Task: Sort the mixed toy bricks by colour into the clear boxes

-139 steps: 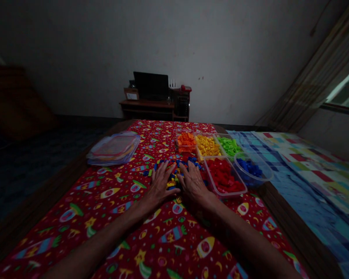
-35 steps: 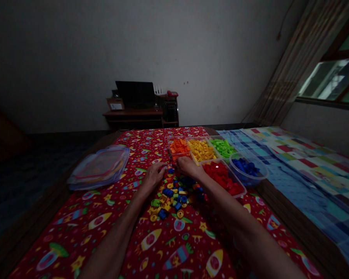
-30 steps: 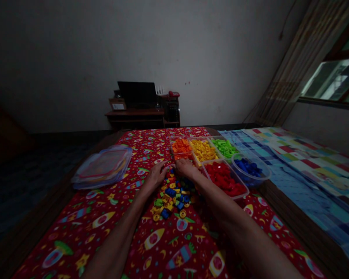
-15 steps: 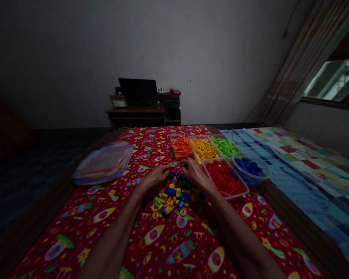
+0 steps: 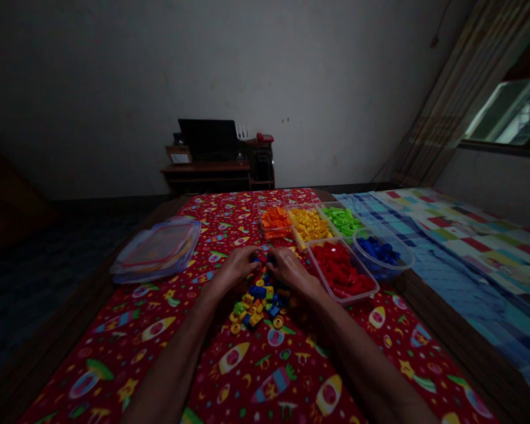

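Observation:
A loose pile of small toy bricks [image 5: 258,303] in yellow, blue, green and orange lies on the red patterned cloth [image 5: 229,388]. At its far end, my left hand [image 5: 238,265] comes in from the left with fingers curled inward. Facing it from the right is my right hand [image 5: 288,268], also curled, its fingertips close to the left ones. Blue and red bricks [image 5: 261,259] show in the narrow gap between the fingertips. Which pieces the fingers grip is hidden. A few dark bricks lie in the shadow under my right hand.
Right of the pile stand clear tubs of sorted bricks: orange [image 5: 275,219], yellow [image 5: 310,225], green [image 5: 342,221], red [image 5: 341,270] and a round blue one [image 5: 380,252]. Stacked plastic lids [image 5: 156,250] lie at the left. A desk with a monitor [image 5: 209,138] stands against the wall.
My hands have drawn a little nearer to me and curled in over the bricks at the far end of the pile. The tubs and lids stay put.

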A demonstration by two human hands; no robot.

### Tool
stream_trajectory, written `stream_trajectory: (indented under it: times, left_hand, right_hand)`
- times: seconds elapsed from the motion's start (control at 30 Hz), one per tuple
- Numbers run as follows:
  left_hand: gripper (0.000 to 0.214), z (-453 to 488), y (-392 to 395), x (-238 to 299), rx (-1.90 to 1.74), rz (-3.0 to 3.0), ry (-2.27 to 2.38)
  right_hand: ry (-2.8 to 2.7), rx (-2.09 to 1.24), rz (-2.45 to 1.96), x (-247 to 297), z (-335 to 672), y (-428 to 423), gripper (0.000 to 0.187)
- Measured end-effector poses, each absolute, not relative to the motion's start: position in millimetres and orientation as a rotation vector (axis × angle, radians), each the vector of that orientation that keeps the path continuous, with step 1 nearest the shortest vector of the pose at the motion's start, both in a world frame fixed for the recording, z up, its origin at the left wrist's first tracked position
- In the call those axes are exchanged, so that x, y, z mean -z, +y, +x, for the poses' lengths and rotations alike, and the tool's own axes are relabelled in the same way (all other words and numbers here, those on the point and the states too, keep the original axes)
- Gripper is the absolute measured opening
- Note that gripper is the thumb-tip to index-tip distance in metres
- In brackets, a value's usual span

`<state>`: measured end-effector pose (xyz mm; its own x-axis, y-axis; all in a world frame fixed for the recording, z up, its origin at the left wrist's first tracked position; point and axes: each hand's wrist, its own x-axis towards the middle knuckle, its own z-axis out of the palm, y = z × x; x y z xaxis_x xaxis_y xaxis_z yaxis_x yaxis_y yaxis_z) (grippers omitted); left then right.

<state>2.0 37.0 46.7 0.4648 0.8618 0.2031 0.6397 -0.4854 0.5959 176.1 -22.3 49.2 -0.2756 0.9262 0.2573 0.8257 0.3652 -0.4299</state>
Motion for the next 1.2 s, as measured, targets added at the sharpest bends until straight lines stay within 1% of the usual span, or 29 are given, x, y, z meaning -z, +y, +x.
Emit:
stream_trajectory:
  times: [0.07, 0.2, 0.3, 0.37, 0.5, 0.7, 0.87, 1.03, 1.13, 1.2]
  left_hand:
    - [0.04, 2, 38, -52, -0.778, 2.133, 1.164]
    - [0.048, 5, 36, -61, -0.88, 1.818, 0.931]
    - [0.05, 8, 30, -64, -0.886, 1.695, 0.884]
    - [0.051, 10, 26, -64, -0.888, 1.675, 0.907]
    - [0.058, 15, 26, -63, -0.873, 1.676, 0.982]
    - [0.052, 18, 27, -64, -0.869, 1.671, 0.991]
    - [0.052, 12, 26, -68, -0.899, 1.772, 1.011]
    - [0.049, 9, 27, -70, -0.904, 1.844, 1.055]
    - [0.046, 9, 26, -72, -0.91, 1.849, 1.05]
    - [0.044, 10, 25, -74, -0.912, 1.851, 1.041]
  right_hand:
    - [-2.042, -0.315, -1.456, -53, 177, -19, 0.024]
    - [-1.852, -0.499, -1.414, -61, 179, -12, 0.024]
    - [-1.879, -0.557, -1.333, -65, 179, -12, 0.039]
    - [-1.958, -0.559, -1.265, -67, 179, -16, 0.044]
    - [-2.044, -0.527, -1.255, -71, 178, -24, 0.036]
    - [-2.032, -0.29, -1.399, -72, 183, -24, 0.027]
    - [-1.975, -0.141, -1.46, -91, 207, -32, 0.019]
    - [-1.873, 0.073, -1.61, -119, 274, -45, 0.021]
    - [-1.797, 0.222, -1.791, -123, 329, -48, 0.024]
    - [-1.732, 0.305, -1.944, -120, 364, -47, 0.022]
